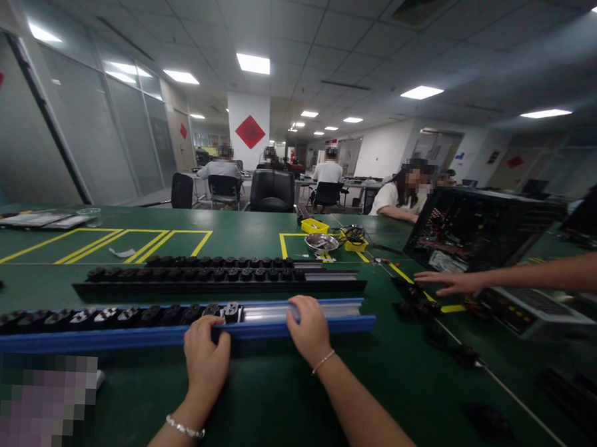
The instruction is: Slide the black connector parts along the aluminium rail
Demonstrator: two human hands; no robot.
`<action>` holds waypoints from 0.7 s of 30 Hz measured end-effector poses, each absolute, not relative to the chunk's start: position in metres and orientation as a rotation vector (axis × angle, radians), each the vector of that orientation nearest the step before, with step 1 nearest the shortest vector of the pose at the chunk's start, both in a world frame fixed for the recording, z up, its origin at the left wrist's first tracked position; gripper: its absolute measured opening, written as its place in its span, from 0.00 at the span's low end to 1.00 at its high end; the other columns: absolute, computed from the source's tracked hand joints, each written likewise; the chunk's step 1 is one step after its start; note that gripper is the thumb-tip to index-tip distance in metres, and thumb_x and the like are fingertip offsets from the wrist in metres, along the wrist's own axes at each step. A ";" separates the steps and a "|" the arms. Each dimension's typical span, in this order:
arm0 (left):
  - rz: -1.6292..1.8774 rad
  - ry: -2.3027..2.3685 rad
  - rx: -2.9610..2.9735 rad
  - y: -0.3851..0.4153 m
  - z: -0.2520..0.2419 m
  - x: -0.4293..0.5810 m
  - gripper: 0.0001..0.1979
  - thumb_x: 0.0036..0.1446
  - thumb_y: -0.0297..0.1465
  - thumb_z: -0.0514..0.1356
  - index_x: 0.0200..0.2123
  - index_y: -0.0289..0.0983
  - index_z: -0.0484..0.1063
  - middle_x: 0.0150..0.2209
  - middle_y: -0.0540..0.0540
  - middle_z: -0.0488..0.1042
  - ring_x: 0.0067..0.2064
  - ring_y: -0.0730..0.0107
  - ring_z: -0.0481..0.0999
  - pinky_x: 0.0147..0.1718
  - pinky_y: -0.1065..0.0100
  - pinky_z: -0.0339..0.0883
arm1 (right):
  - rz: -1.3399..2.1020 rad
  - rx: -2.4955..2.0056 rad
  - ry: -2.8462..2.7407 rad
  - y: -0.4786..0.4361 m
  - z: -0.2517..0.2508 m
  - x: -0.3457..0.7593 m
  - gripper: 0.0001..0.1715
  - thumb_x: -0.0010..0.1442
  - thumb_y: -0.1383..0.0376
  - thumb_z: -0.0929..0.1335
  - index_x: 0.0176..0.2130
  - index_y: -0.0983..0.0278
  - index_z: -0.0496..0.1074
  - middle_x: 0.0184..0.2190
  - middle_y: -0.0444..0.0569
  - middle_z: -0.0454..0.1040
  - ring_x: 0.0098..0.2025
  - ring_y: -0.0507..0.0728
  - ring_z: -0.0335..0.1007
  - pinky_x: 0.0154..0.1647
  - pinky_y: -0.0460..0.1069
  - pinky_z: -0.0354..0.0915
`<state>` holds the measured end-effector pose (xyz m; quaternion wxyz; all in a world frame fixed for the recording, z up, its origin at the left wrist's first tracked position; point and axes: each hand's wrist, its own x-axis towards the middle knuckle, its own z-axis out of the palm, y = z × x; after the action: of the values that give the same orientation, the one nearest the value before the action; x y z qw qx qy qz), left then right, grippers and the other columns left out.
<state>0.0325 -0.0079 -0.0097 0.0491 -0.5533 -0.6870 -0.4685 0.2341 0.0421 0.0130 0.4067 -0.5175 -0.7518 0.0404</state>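
A long blue rail (pixel 122 338) lies across the green table in front of me, with several black clips (pixel 98 314) seated along its left half and bare silver channel (pixel 268 311) on the right. My left hand (pixel 205 357) curls over the rail's near edge beside the last clip, fingers closed on the rail. My right hand (pixel 310 329) grips the rail further right, fingers wrapped over the silver channel. A second, black rail (pixel 215 282) full of black clips lies just behind.
A co-worker's arm (pixel 526 277) reaches in from the right, open hand (pixel 448 283) flat beside an open computer case (pixel 473 229). Yellow trays (pixel 314 226), a metal bowl (pixel 321 242) and loose black parts (pixel 435 334) lie on the table. Seated people and chairs fill the background.
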 end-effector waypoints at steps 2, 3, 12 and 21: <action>-1.477 -2.108 -1.574 -0.006 -0.008 0.025 0.08 0.49 0.28 0.50 0.34 0.37 0.63 0.37 0.43 0.67 0.44 0.59 0.65 0.46 0.55 0.59 | 0.193 -1.280 -1.939 0.037 0.012 0.197 0.16 0.53 0.64 0.62 0.42 0.65 0.69 0.41 0.50 0.71 0.47 0.56 0.62 0.50 0.51 0.56; -1.499 -2.108 -1.537 -0.005 -0.008 0.023 0.09 0.49 0.28 0.50 0.35 0.37 0.63 0.37 0.43 0.67 0.44 0.59 0.65 0.46 0.55 0.59 | 0.218 -1.293 -1.945 0.035 0.012 0.182 0.17 0.52 0.63 0.63 0.42 0.64 0.69 0.42 0.50 0.71 0.47 0.57 0.62 0.51 0.52 0.55; -1.373 -2.162 -1.671 0.001 -0.011 0.021 0.07 0.47 0.30 0.51 0.32 0.38 0.64 0.35 0.45 0.68 0.40 0.60 0.67 0.43 0.58 0.60 | 0.156 -1.447 -2.027 0.036 0.017 0.128 0.18 0.51 0.51 0.64 0.37 0.58 0.71 0.39 0.49 0.71 0.46 0.60 0.59 0.43 0.54 0.57; -1.222 -2.188 -1.759 0.000 -0.011 0.022 0.08 0.49 0.31 0.51 0.33 0.37 0.66 0.35 0.43 0.69 0.41 0.59 0.66 0.44 0.59 0.59 | 0.126 -1.487 -1.971 0.038 0.015 0.125 0.15 0.47 0.53 0.66 0.34 0.56 0.72 0.36 0.45 0.71 0.43 0.58 0.59 0.41 0.53 0.53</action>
<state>0.0224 -0.0002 -0.0112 0.0397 -0.5740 -0.7140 -0.3988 0.1248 0.0376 0.0146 0.3286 -0.5681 -0.7529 0.0482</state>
